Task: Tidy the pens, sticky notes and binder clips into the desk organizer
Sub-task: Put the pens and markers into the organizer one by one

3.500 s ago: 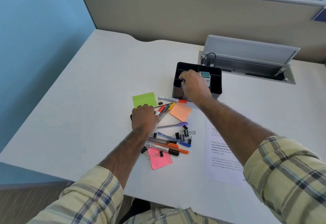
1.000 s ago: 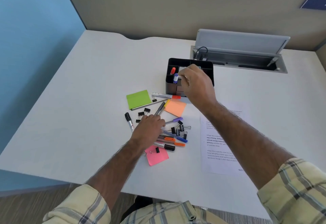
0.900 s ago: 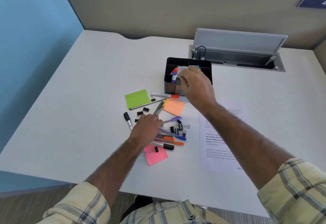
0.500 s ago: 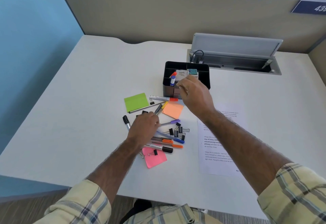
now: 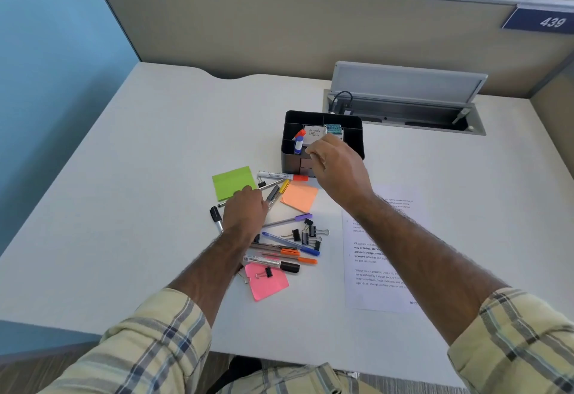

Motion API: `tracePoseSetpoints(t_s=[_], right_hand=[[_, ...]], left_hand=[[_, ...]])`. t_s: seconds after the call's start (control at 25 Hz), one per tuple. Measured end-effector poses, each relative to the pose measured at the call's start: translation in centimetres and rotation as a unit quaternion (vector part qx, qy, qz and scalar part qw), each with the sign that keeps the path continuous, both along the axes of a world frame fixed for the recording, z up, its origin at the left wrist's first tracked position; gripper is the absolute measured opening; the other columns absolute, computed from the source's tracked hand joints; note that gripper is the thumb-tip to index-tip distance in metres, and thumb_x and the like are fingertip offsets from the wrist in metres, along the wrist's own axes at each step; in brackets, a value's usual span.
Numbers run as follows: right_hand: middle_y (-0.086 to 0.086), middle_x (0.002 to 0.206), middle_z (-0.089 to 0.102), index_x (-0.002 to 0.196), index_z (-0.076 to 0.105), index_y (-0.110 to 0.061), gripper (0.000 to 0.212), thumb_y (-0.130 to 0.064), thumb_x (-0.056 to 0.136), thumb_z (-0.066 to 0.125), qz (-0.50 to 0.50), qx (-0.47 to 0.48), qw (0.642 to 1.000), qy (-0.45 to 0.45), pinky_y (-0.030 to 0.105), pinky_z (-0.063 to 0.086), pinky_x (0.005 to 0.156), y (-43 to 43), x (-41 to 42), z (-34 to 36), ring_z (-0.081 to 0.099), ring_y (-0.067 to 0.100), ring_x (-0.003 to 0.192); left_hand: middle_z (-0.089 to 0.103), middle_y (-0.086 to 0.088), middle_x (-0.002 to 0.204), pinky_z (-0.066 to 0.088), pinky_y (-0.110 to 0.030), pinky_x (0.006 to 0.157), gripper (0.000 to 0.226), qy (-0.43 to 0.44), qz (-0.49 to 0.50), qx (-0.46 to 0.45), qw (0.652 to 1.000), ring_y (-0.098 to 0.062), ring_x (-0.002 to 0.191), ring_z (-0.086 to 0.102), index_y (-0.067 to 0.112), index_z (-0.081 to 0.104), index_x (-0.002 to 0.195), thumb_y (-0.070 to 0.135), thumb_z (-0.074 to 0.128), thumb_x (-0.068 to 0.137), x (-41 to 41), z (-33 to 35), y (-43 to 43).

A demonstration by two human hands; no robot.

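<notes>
The black desk organizer stands mid-desk and holds a red-capped stick and small boxes. My right hand hovers at its front edge, fingers curled together, nothing visible in them. My left hand lies palm down beside the green sticky note, covering some binder clips and a thin pen; its grasp is hidden. Loose on the desk are an orange sticky note, a pink sticky note, a cluster of binder clips, several pens and a black marker.
A printed sheet lies right of the pile, under my right forearm. An open cable tray with raised lid sits behind the organizer. A beige partition closes the back; the blue wall is at left.
My right hand has drawn back from inside the organizer to its front edge. My left hand has moved from the pen pile up toward the green note, covering the clips there.
</notes>
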State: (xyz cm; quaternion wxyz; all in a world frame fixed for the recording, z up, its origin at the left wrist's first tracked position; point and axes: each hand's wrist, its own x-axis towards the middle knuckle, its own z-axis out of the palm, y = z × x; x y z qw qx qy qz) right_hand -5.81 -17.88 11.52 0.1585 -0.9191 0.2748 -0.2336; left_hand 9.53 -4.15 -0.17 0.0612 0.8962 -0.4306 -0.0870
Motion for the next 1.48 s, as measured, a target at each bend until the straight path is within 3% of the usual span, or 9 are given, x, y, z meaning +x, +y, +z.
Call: tracePoseSetpoints(t_s=[0.16,0.36,0.68,0.84,1.0,1.08,1.16,1.32,1.48], right_hand=[[0.008,0.100,0.068,0.104,0.073,-0.005,0.017,-0.011,0.100,0.057,0.006,-0.006,1.000,-0.007,0.041,0.058,0.066,-0.1,-0.1,0.1,0.064,0.025,0.090],[0.006,0.103,0.068,0.107,0.072,-0.007,0.017,-0.012,0.100,0.058,0.004,-0.008,1.000,0.007,0.041,0.059,0.072,-0.3,-0.5,0.1,0.064,0.022,0.096],[0.006,0.105,0.068,0.107,0.073,-0.008,0.017,-0.012,0.100,0.059,-0.005,-0.011,1.000,0.017,0.035,0.059,0.073,-0.8,-1.1,0.1,0.065,0.022,0.098],[0.006,0.110,0.067,0.109,0.071,-0.008,0.017,-0.015,0.100,0.058,-0.011,0.003,0.999,0.033,0.039,0.061,0.077,-0.9,-0.8,-0.3,0.063,0.025,0.109],[0.004,0.126,0.058,0.131,0.061,-0.015,0.036,-0.023,0.097,0.064,0.006,0.110,0.990,0.090,0.036,0.056,0.085,-0.7,0.8,-0.2,0.058,0.021,0.116],[0.003,0.123,0.059,0.133,0.062,-0.018,0.039,-0.022,0.094,0.067,0.038,0.159,0.982,0.097,0.036,0.053,0.091,-0.6,1.9,0.2,0.057,0.019,0.110],[0.001,0.114,0.064,0.124,0.068,-0.017,0.030,-0.017,0.094,0.066,0.055,0.174,0.981,0.058,0.037,0.053,0.090,-0.6,3.1,0.9,0.060,0.016,0.101],[0.002,0.106,0.067,0.116,0.071,-0.014,0.020,-0.016,0.098,0.062,-0.006,0.092,0.995,-0.025,0.029,0.051,0.079,-2.3,5.0,3.2,0.059,0.012,0.089],[0.007,0.106,0.066,0.115,0.068,-0.011,0.021,-0.014,0.100,0.054,-0.058,-0.019,0.998,0.035,0.039,0.055,0.071,-4.5,6.3,3.6,0.063,0.025,0.086]], left_hand=[[0.057,-0.010,0.111,0.052,-0.041,0.071,0.024,-0.045,-0.016,-0.038,0.998,-0.028,0.094,0.059,0.014,0.058,0.123,0.018,0.052,0.100,0.9,0.1,-0.1],[0.053,-0.011,0.125,0.052,-0.039,0.079,0.061,-0.061,-0.097,0.035,0.993,-0.030,0.107,0.057,0.023,0.042,0.148,0.001,0.049,0.091,2.7,1.1,-3.4],[0.055,-0.009,0.116,0.048,-0.039,0.081,0.031,-0.097,-0.140,0.060,0.984,-0.029,0.105,0.056,0.013,0.063,0.118,0.003,0.052,0.091,3.6,1.1,-5.6],[0.057,-0.009,0.108,0.049,-0.041,0.081,0.024,0.037,-0.085,-0.058,0.994,-0.028,0.100,0.055,0.015,0.071,0.116,0.014,0.055,0.098,4.4,1.2,-3.9],[0.058,0.000,0.099,0.050,-0.034,0.081,0.016,0.162,-0.052,-0.208,0.963,-0.016,0.093,0.057,0.020,0.074,0.108,0.017,0.065,0.094,4.5,2.8,-2.2],[0.058,0.005,0.097,0.050,-0.032,0.082,0.016,0.193,-0.064,-0.247,0.947,-0.012,0.091,0.058,0.023,0.074,0.106,0.017,0.067,0.093,4.4,3.8,-2.2],[0.060,0.011,0.099,0.050,-0.031,0.084,0.019,0.211,-0.067,-0.276,0.935,-0.009,0.092,0.058,0.025,0.073,0.110,0.019,0.067,0.093,4.2,4.8,-2.6],[0.062,0.015,0.117,0.048,-0.029,0.089,0.034,0.233,0.008,-0.274,0.933,-0.009,0.107,0.057,0.032,0.063,0.129,0.025,0.062,0.096,4.5,6.2,-2.1],[0.065,0.004,0.104,0.051,-0.036,0.085,0.016,0.147,0.076,-0.169,0.972,-0.020,0.099,0.061,0.025,0.071,0.104,0.026,0.057,0.096,6.3,5.5,1.8]])
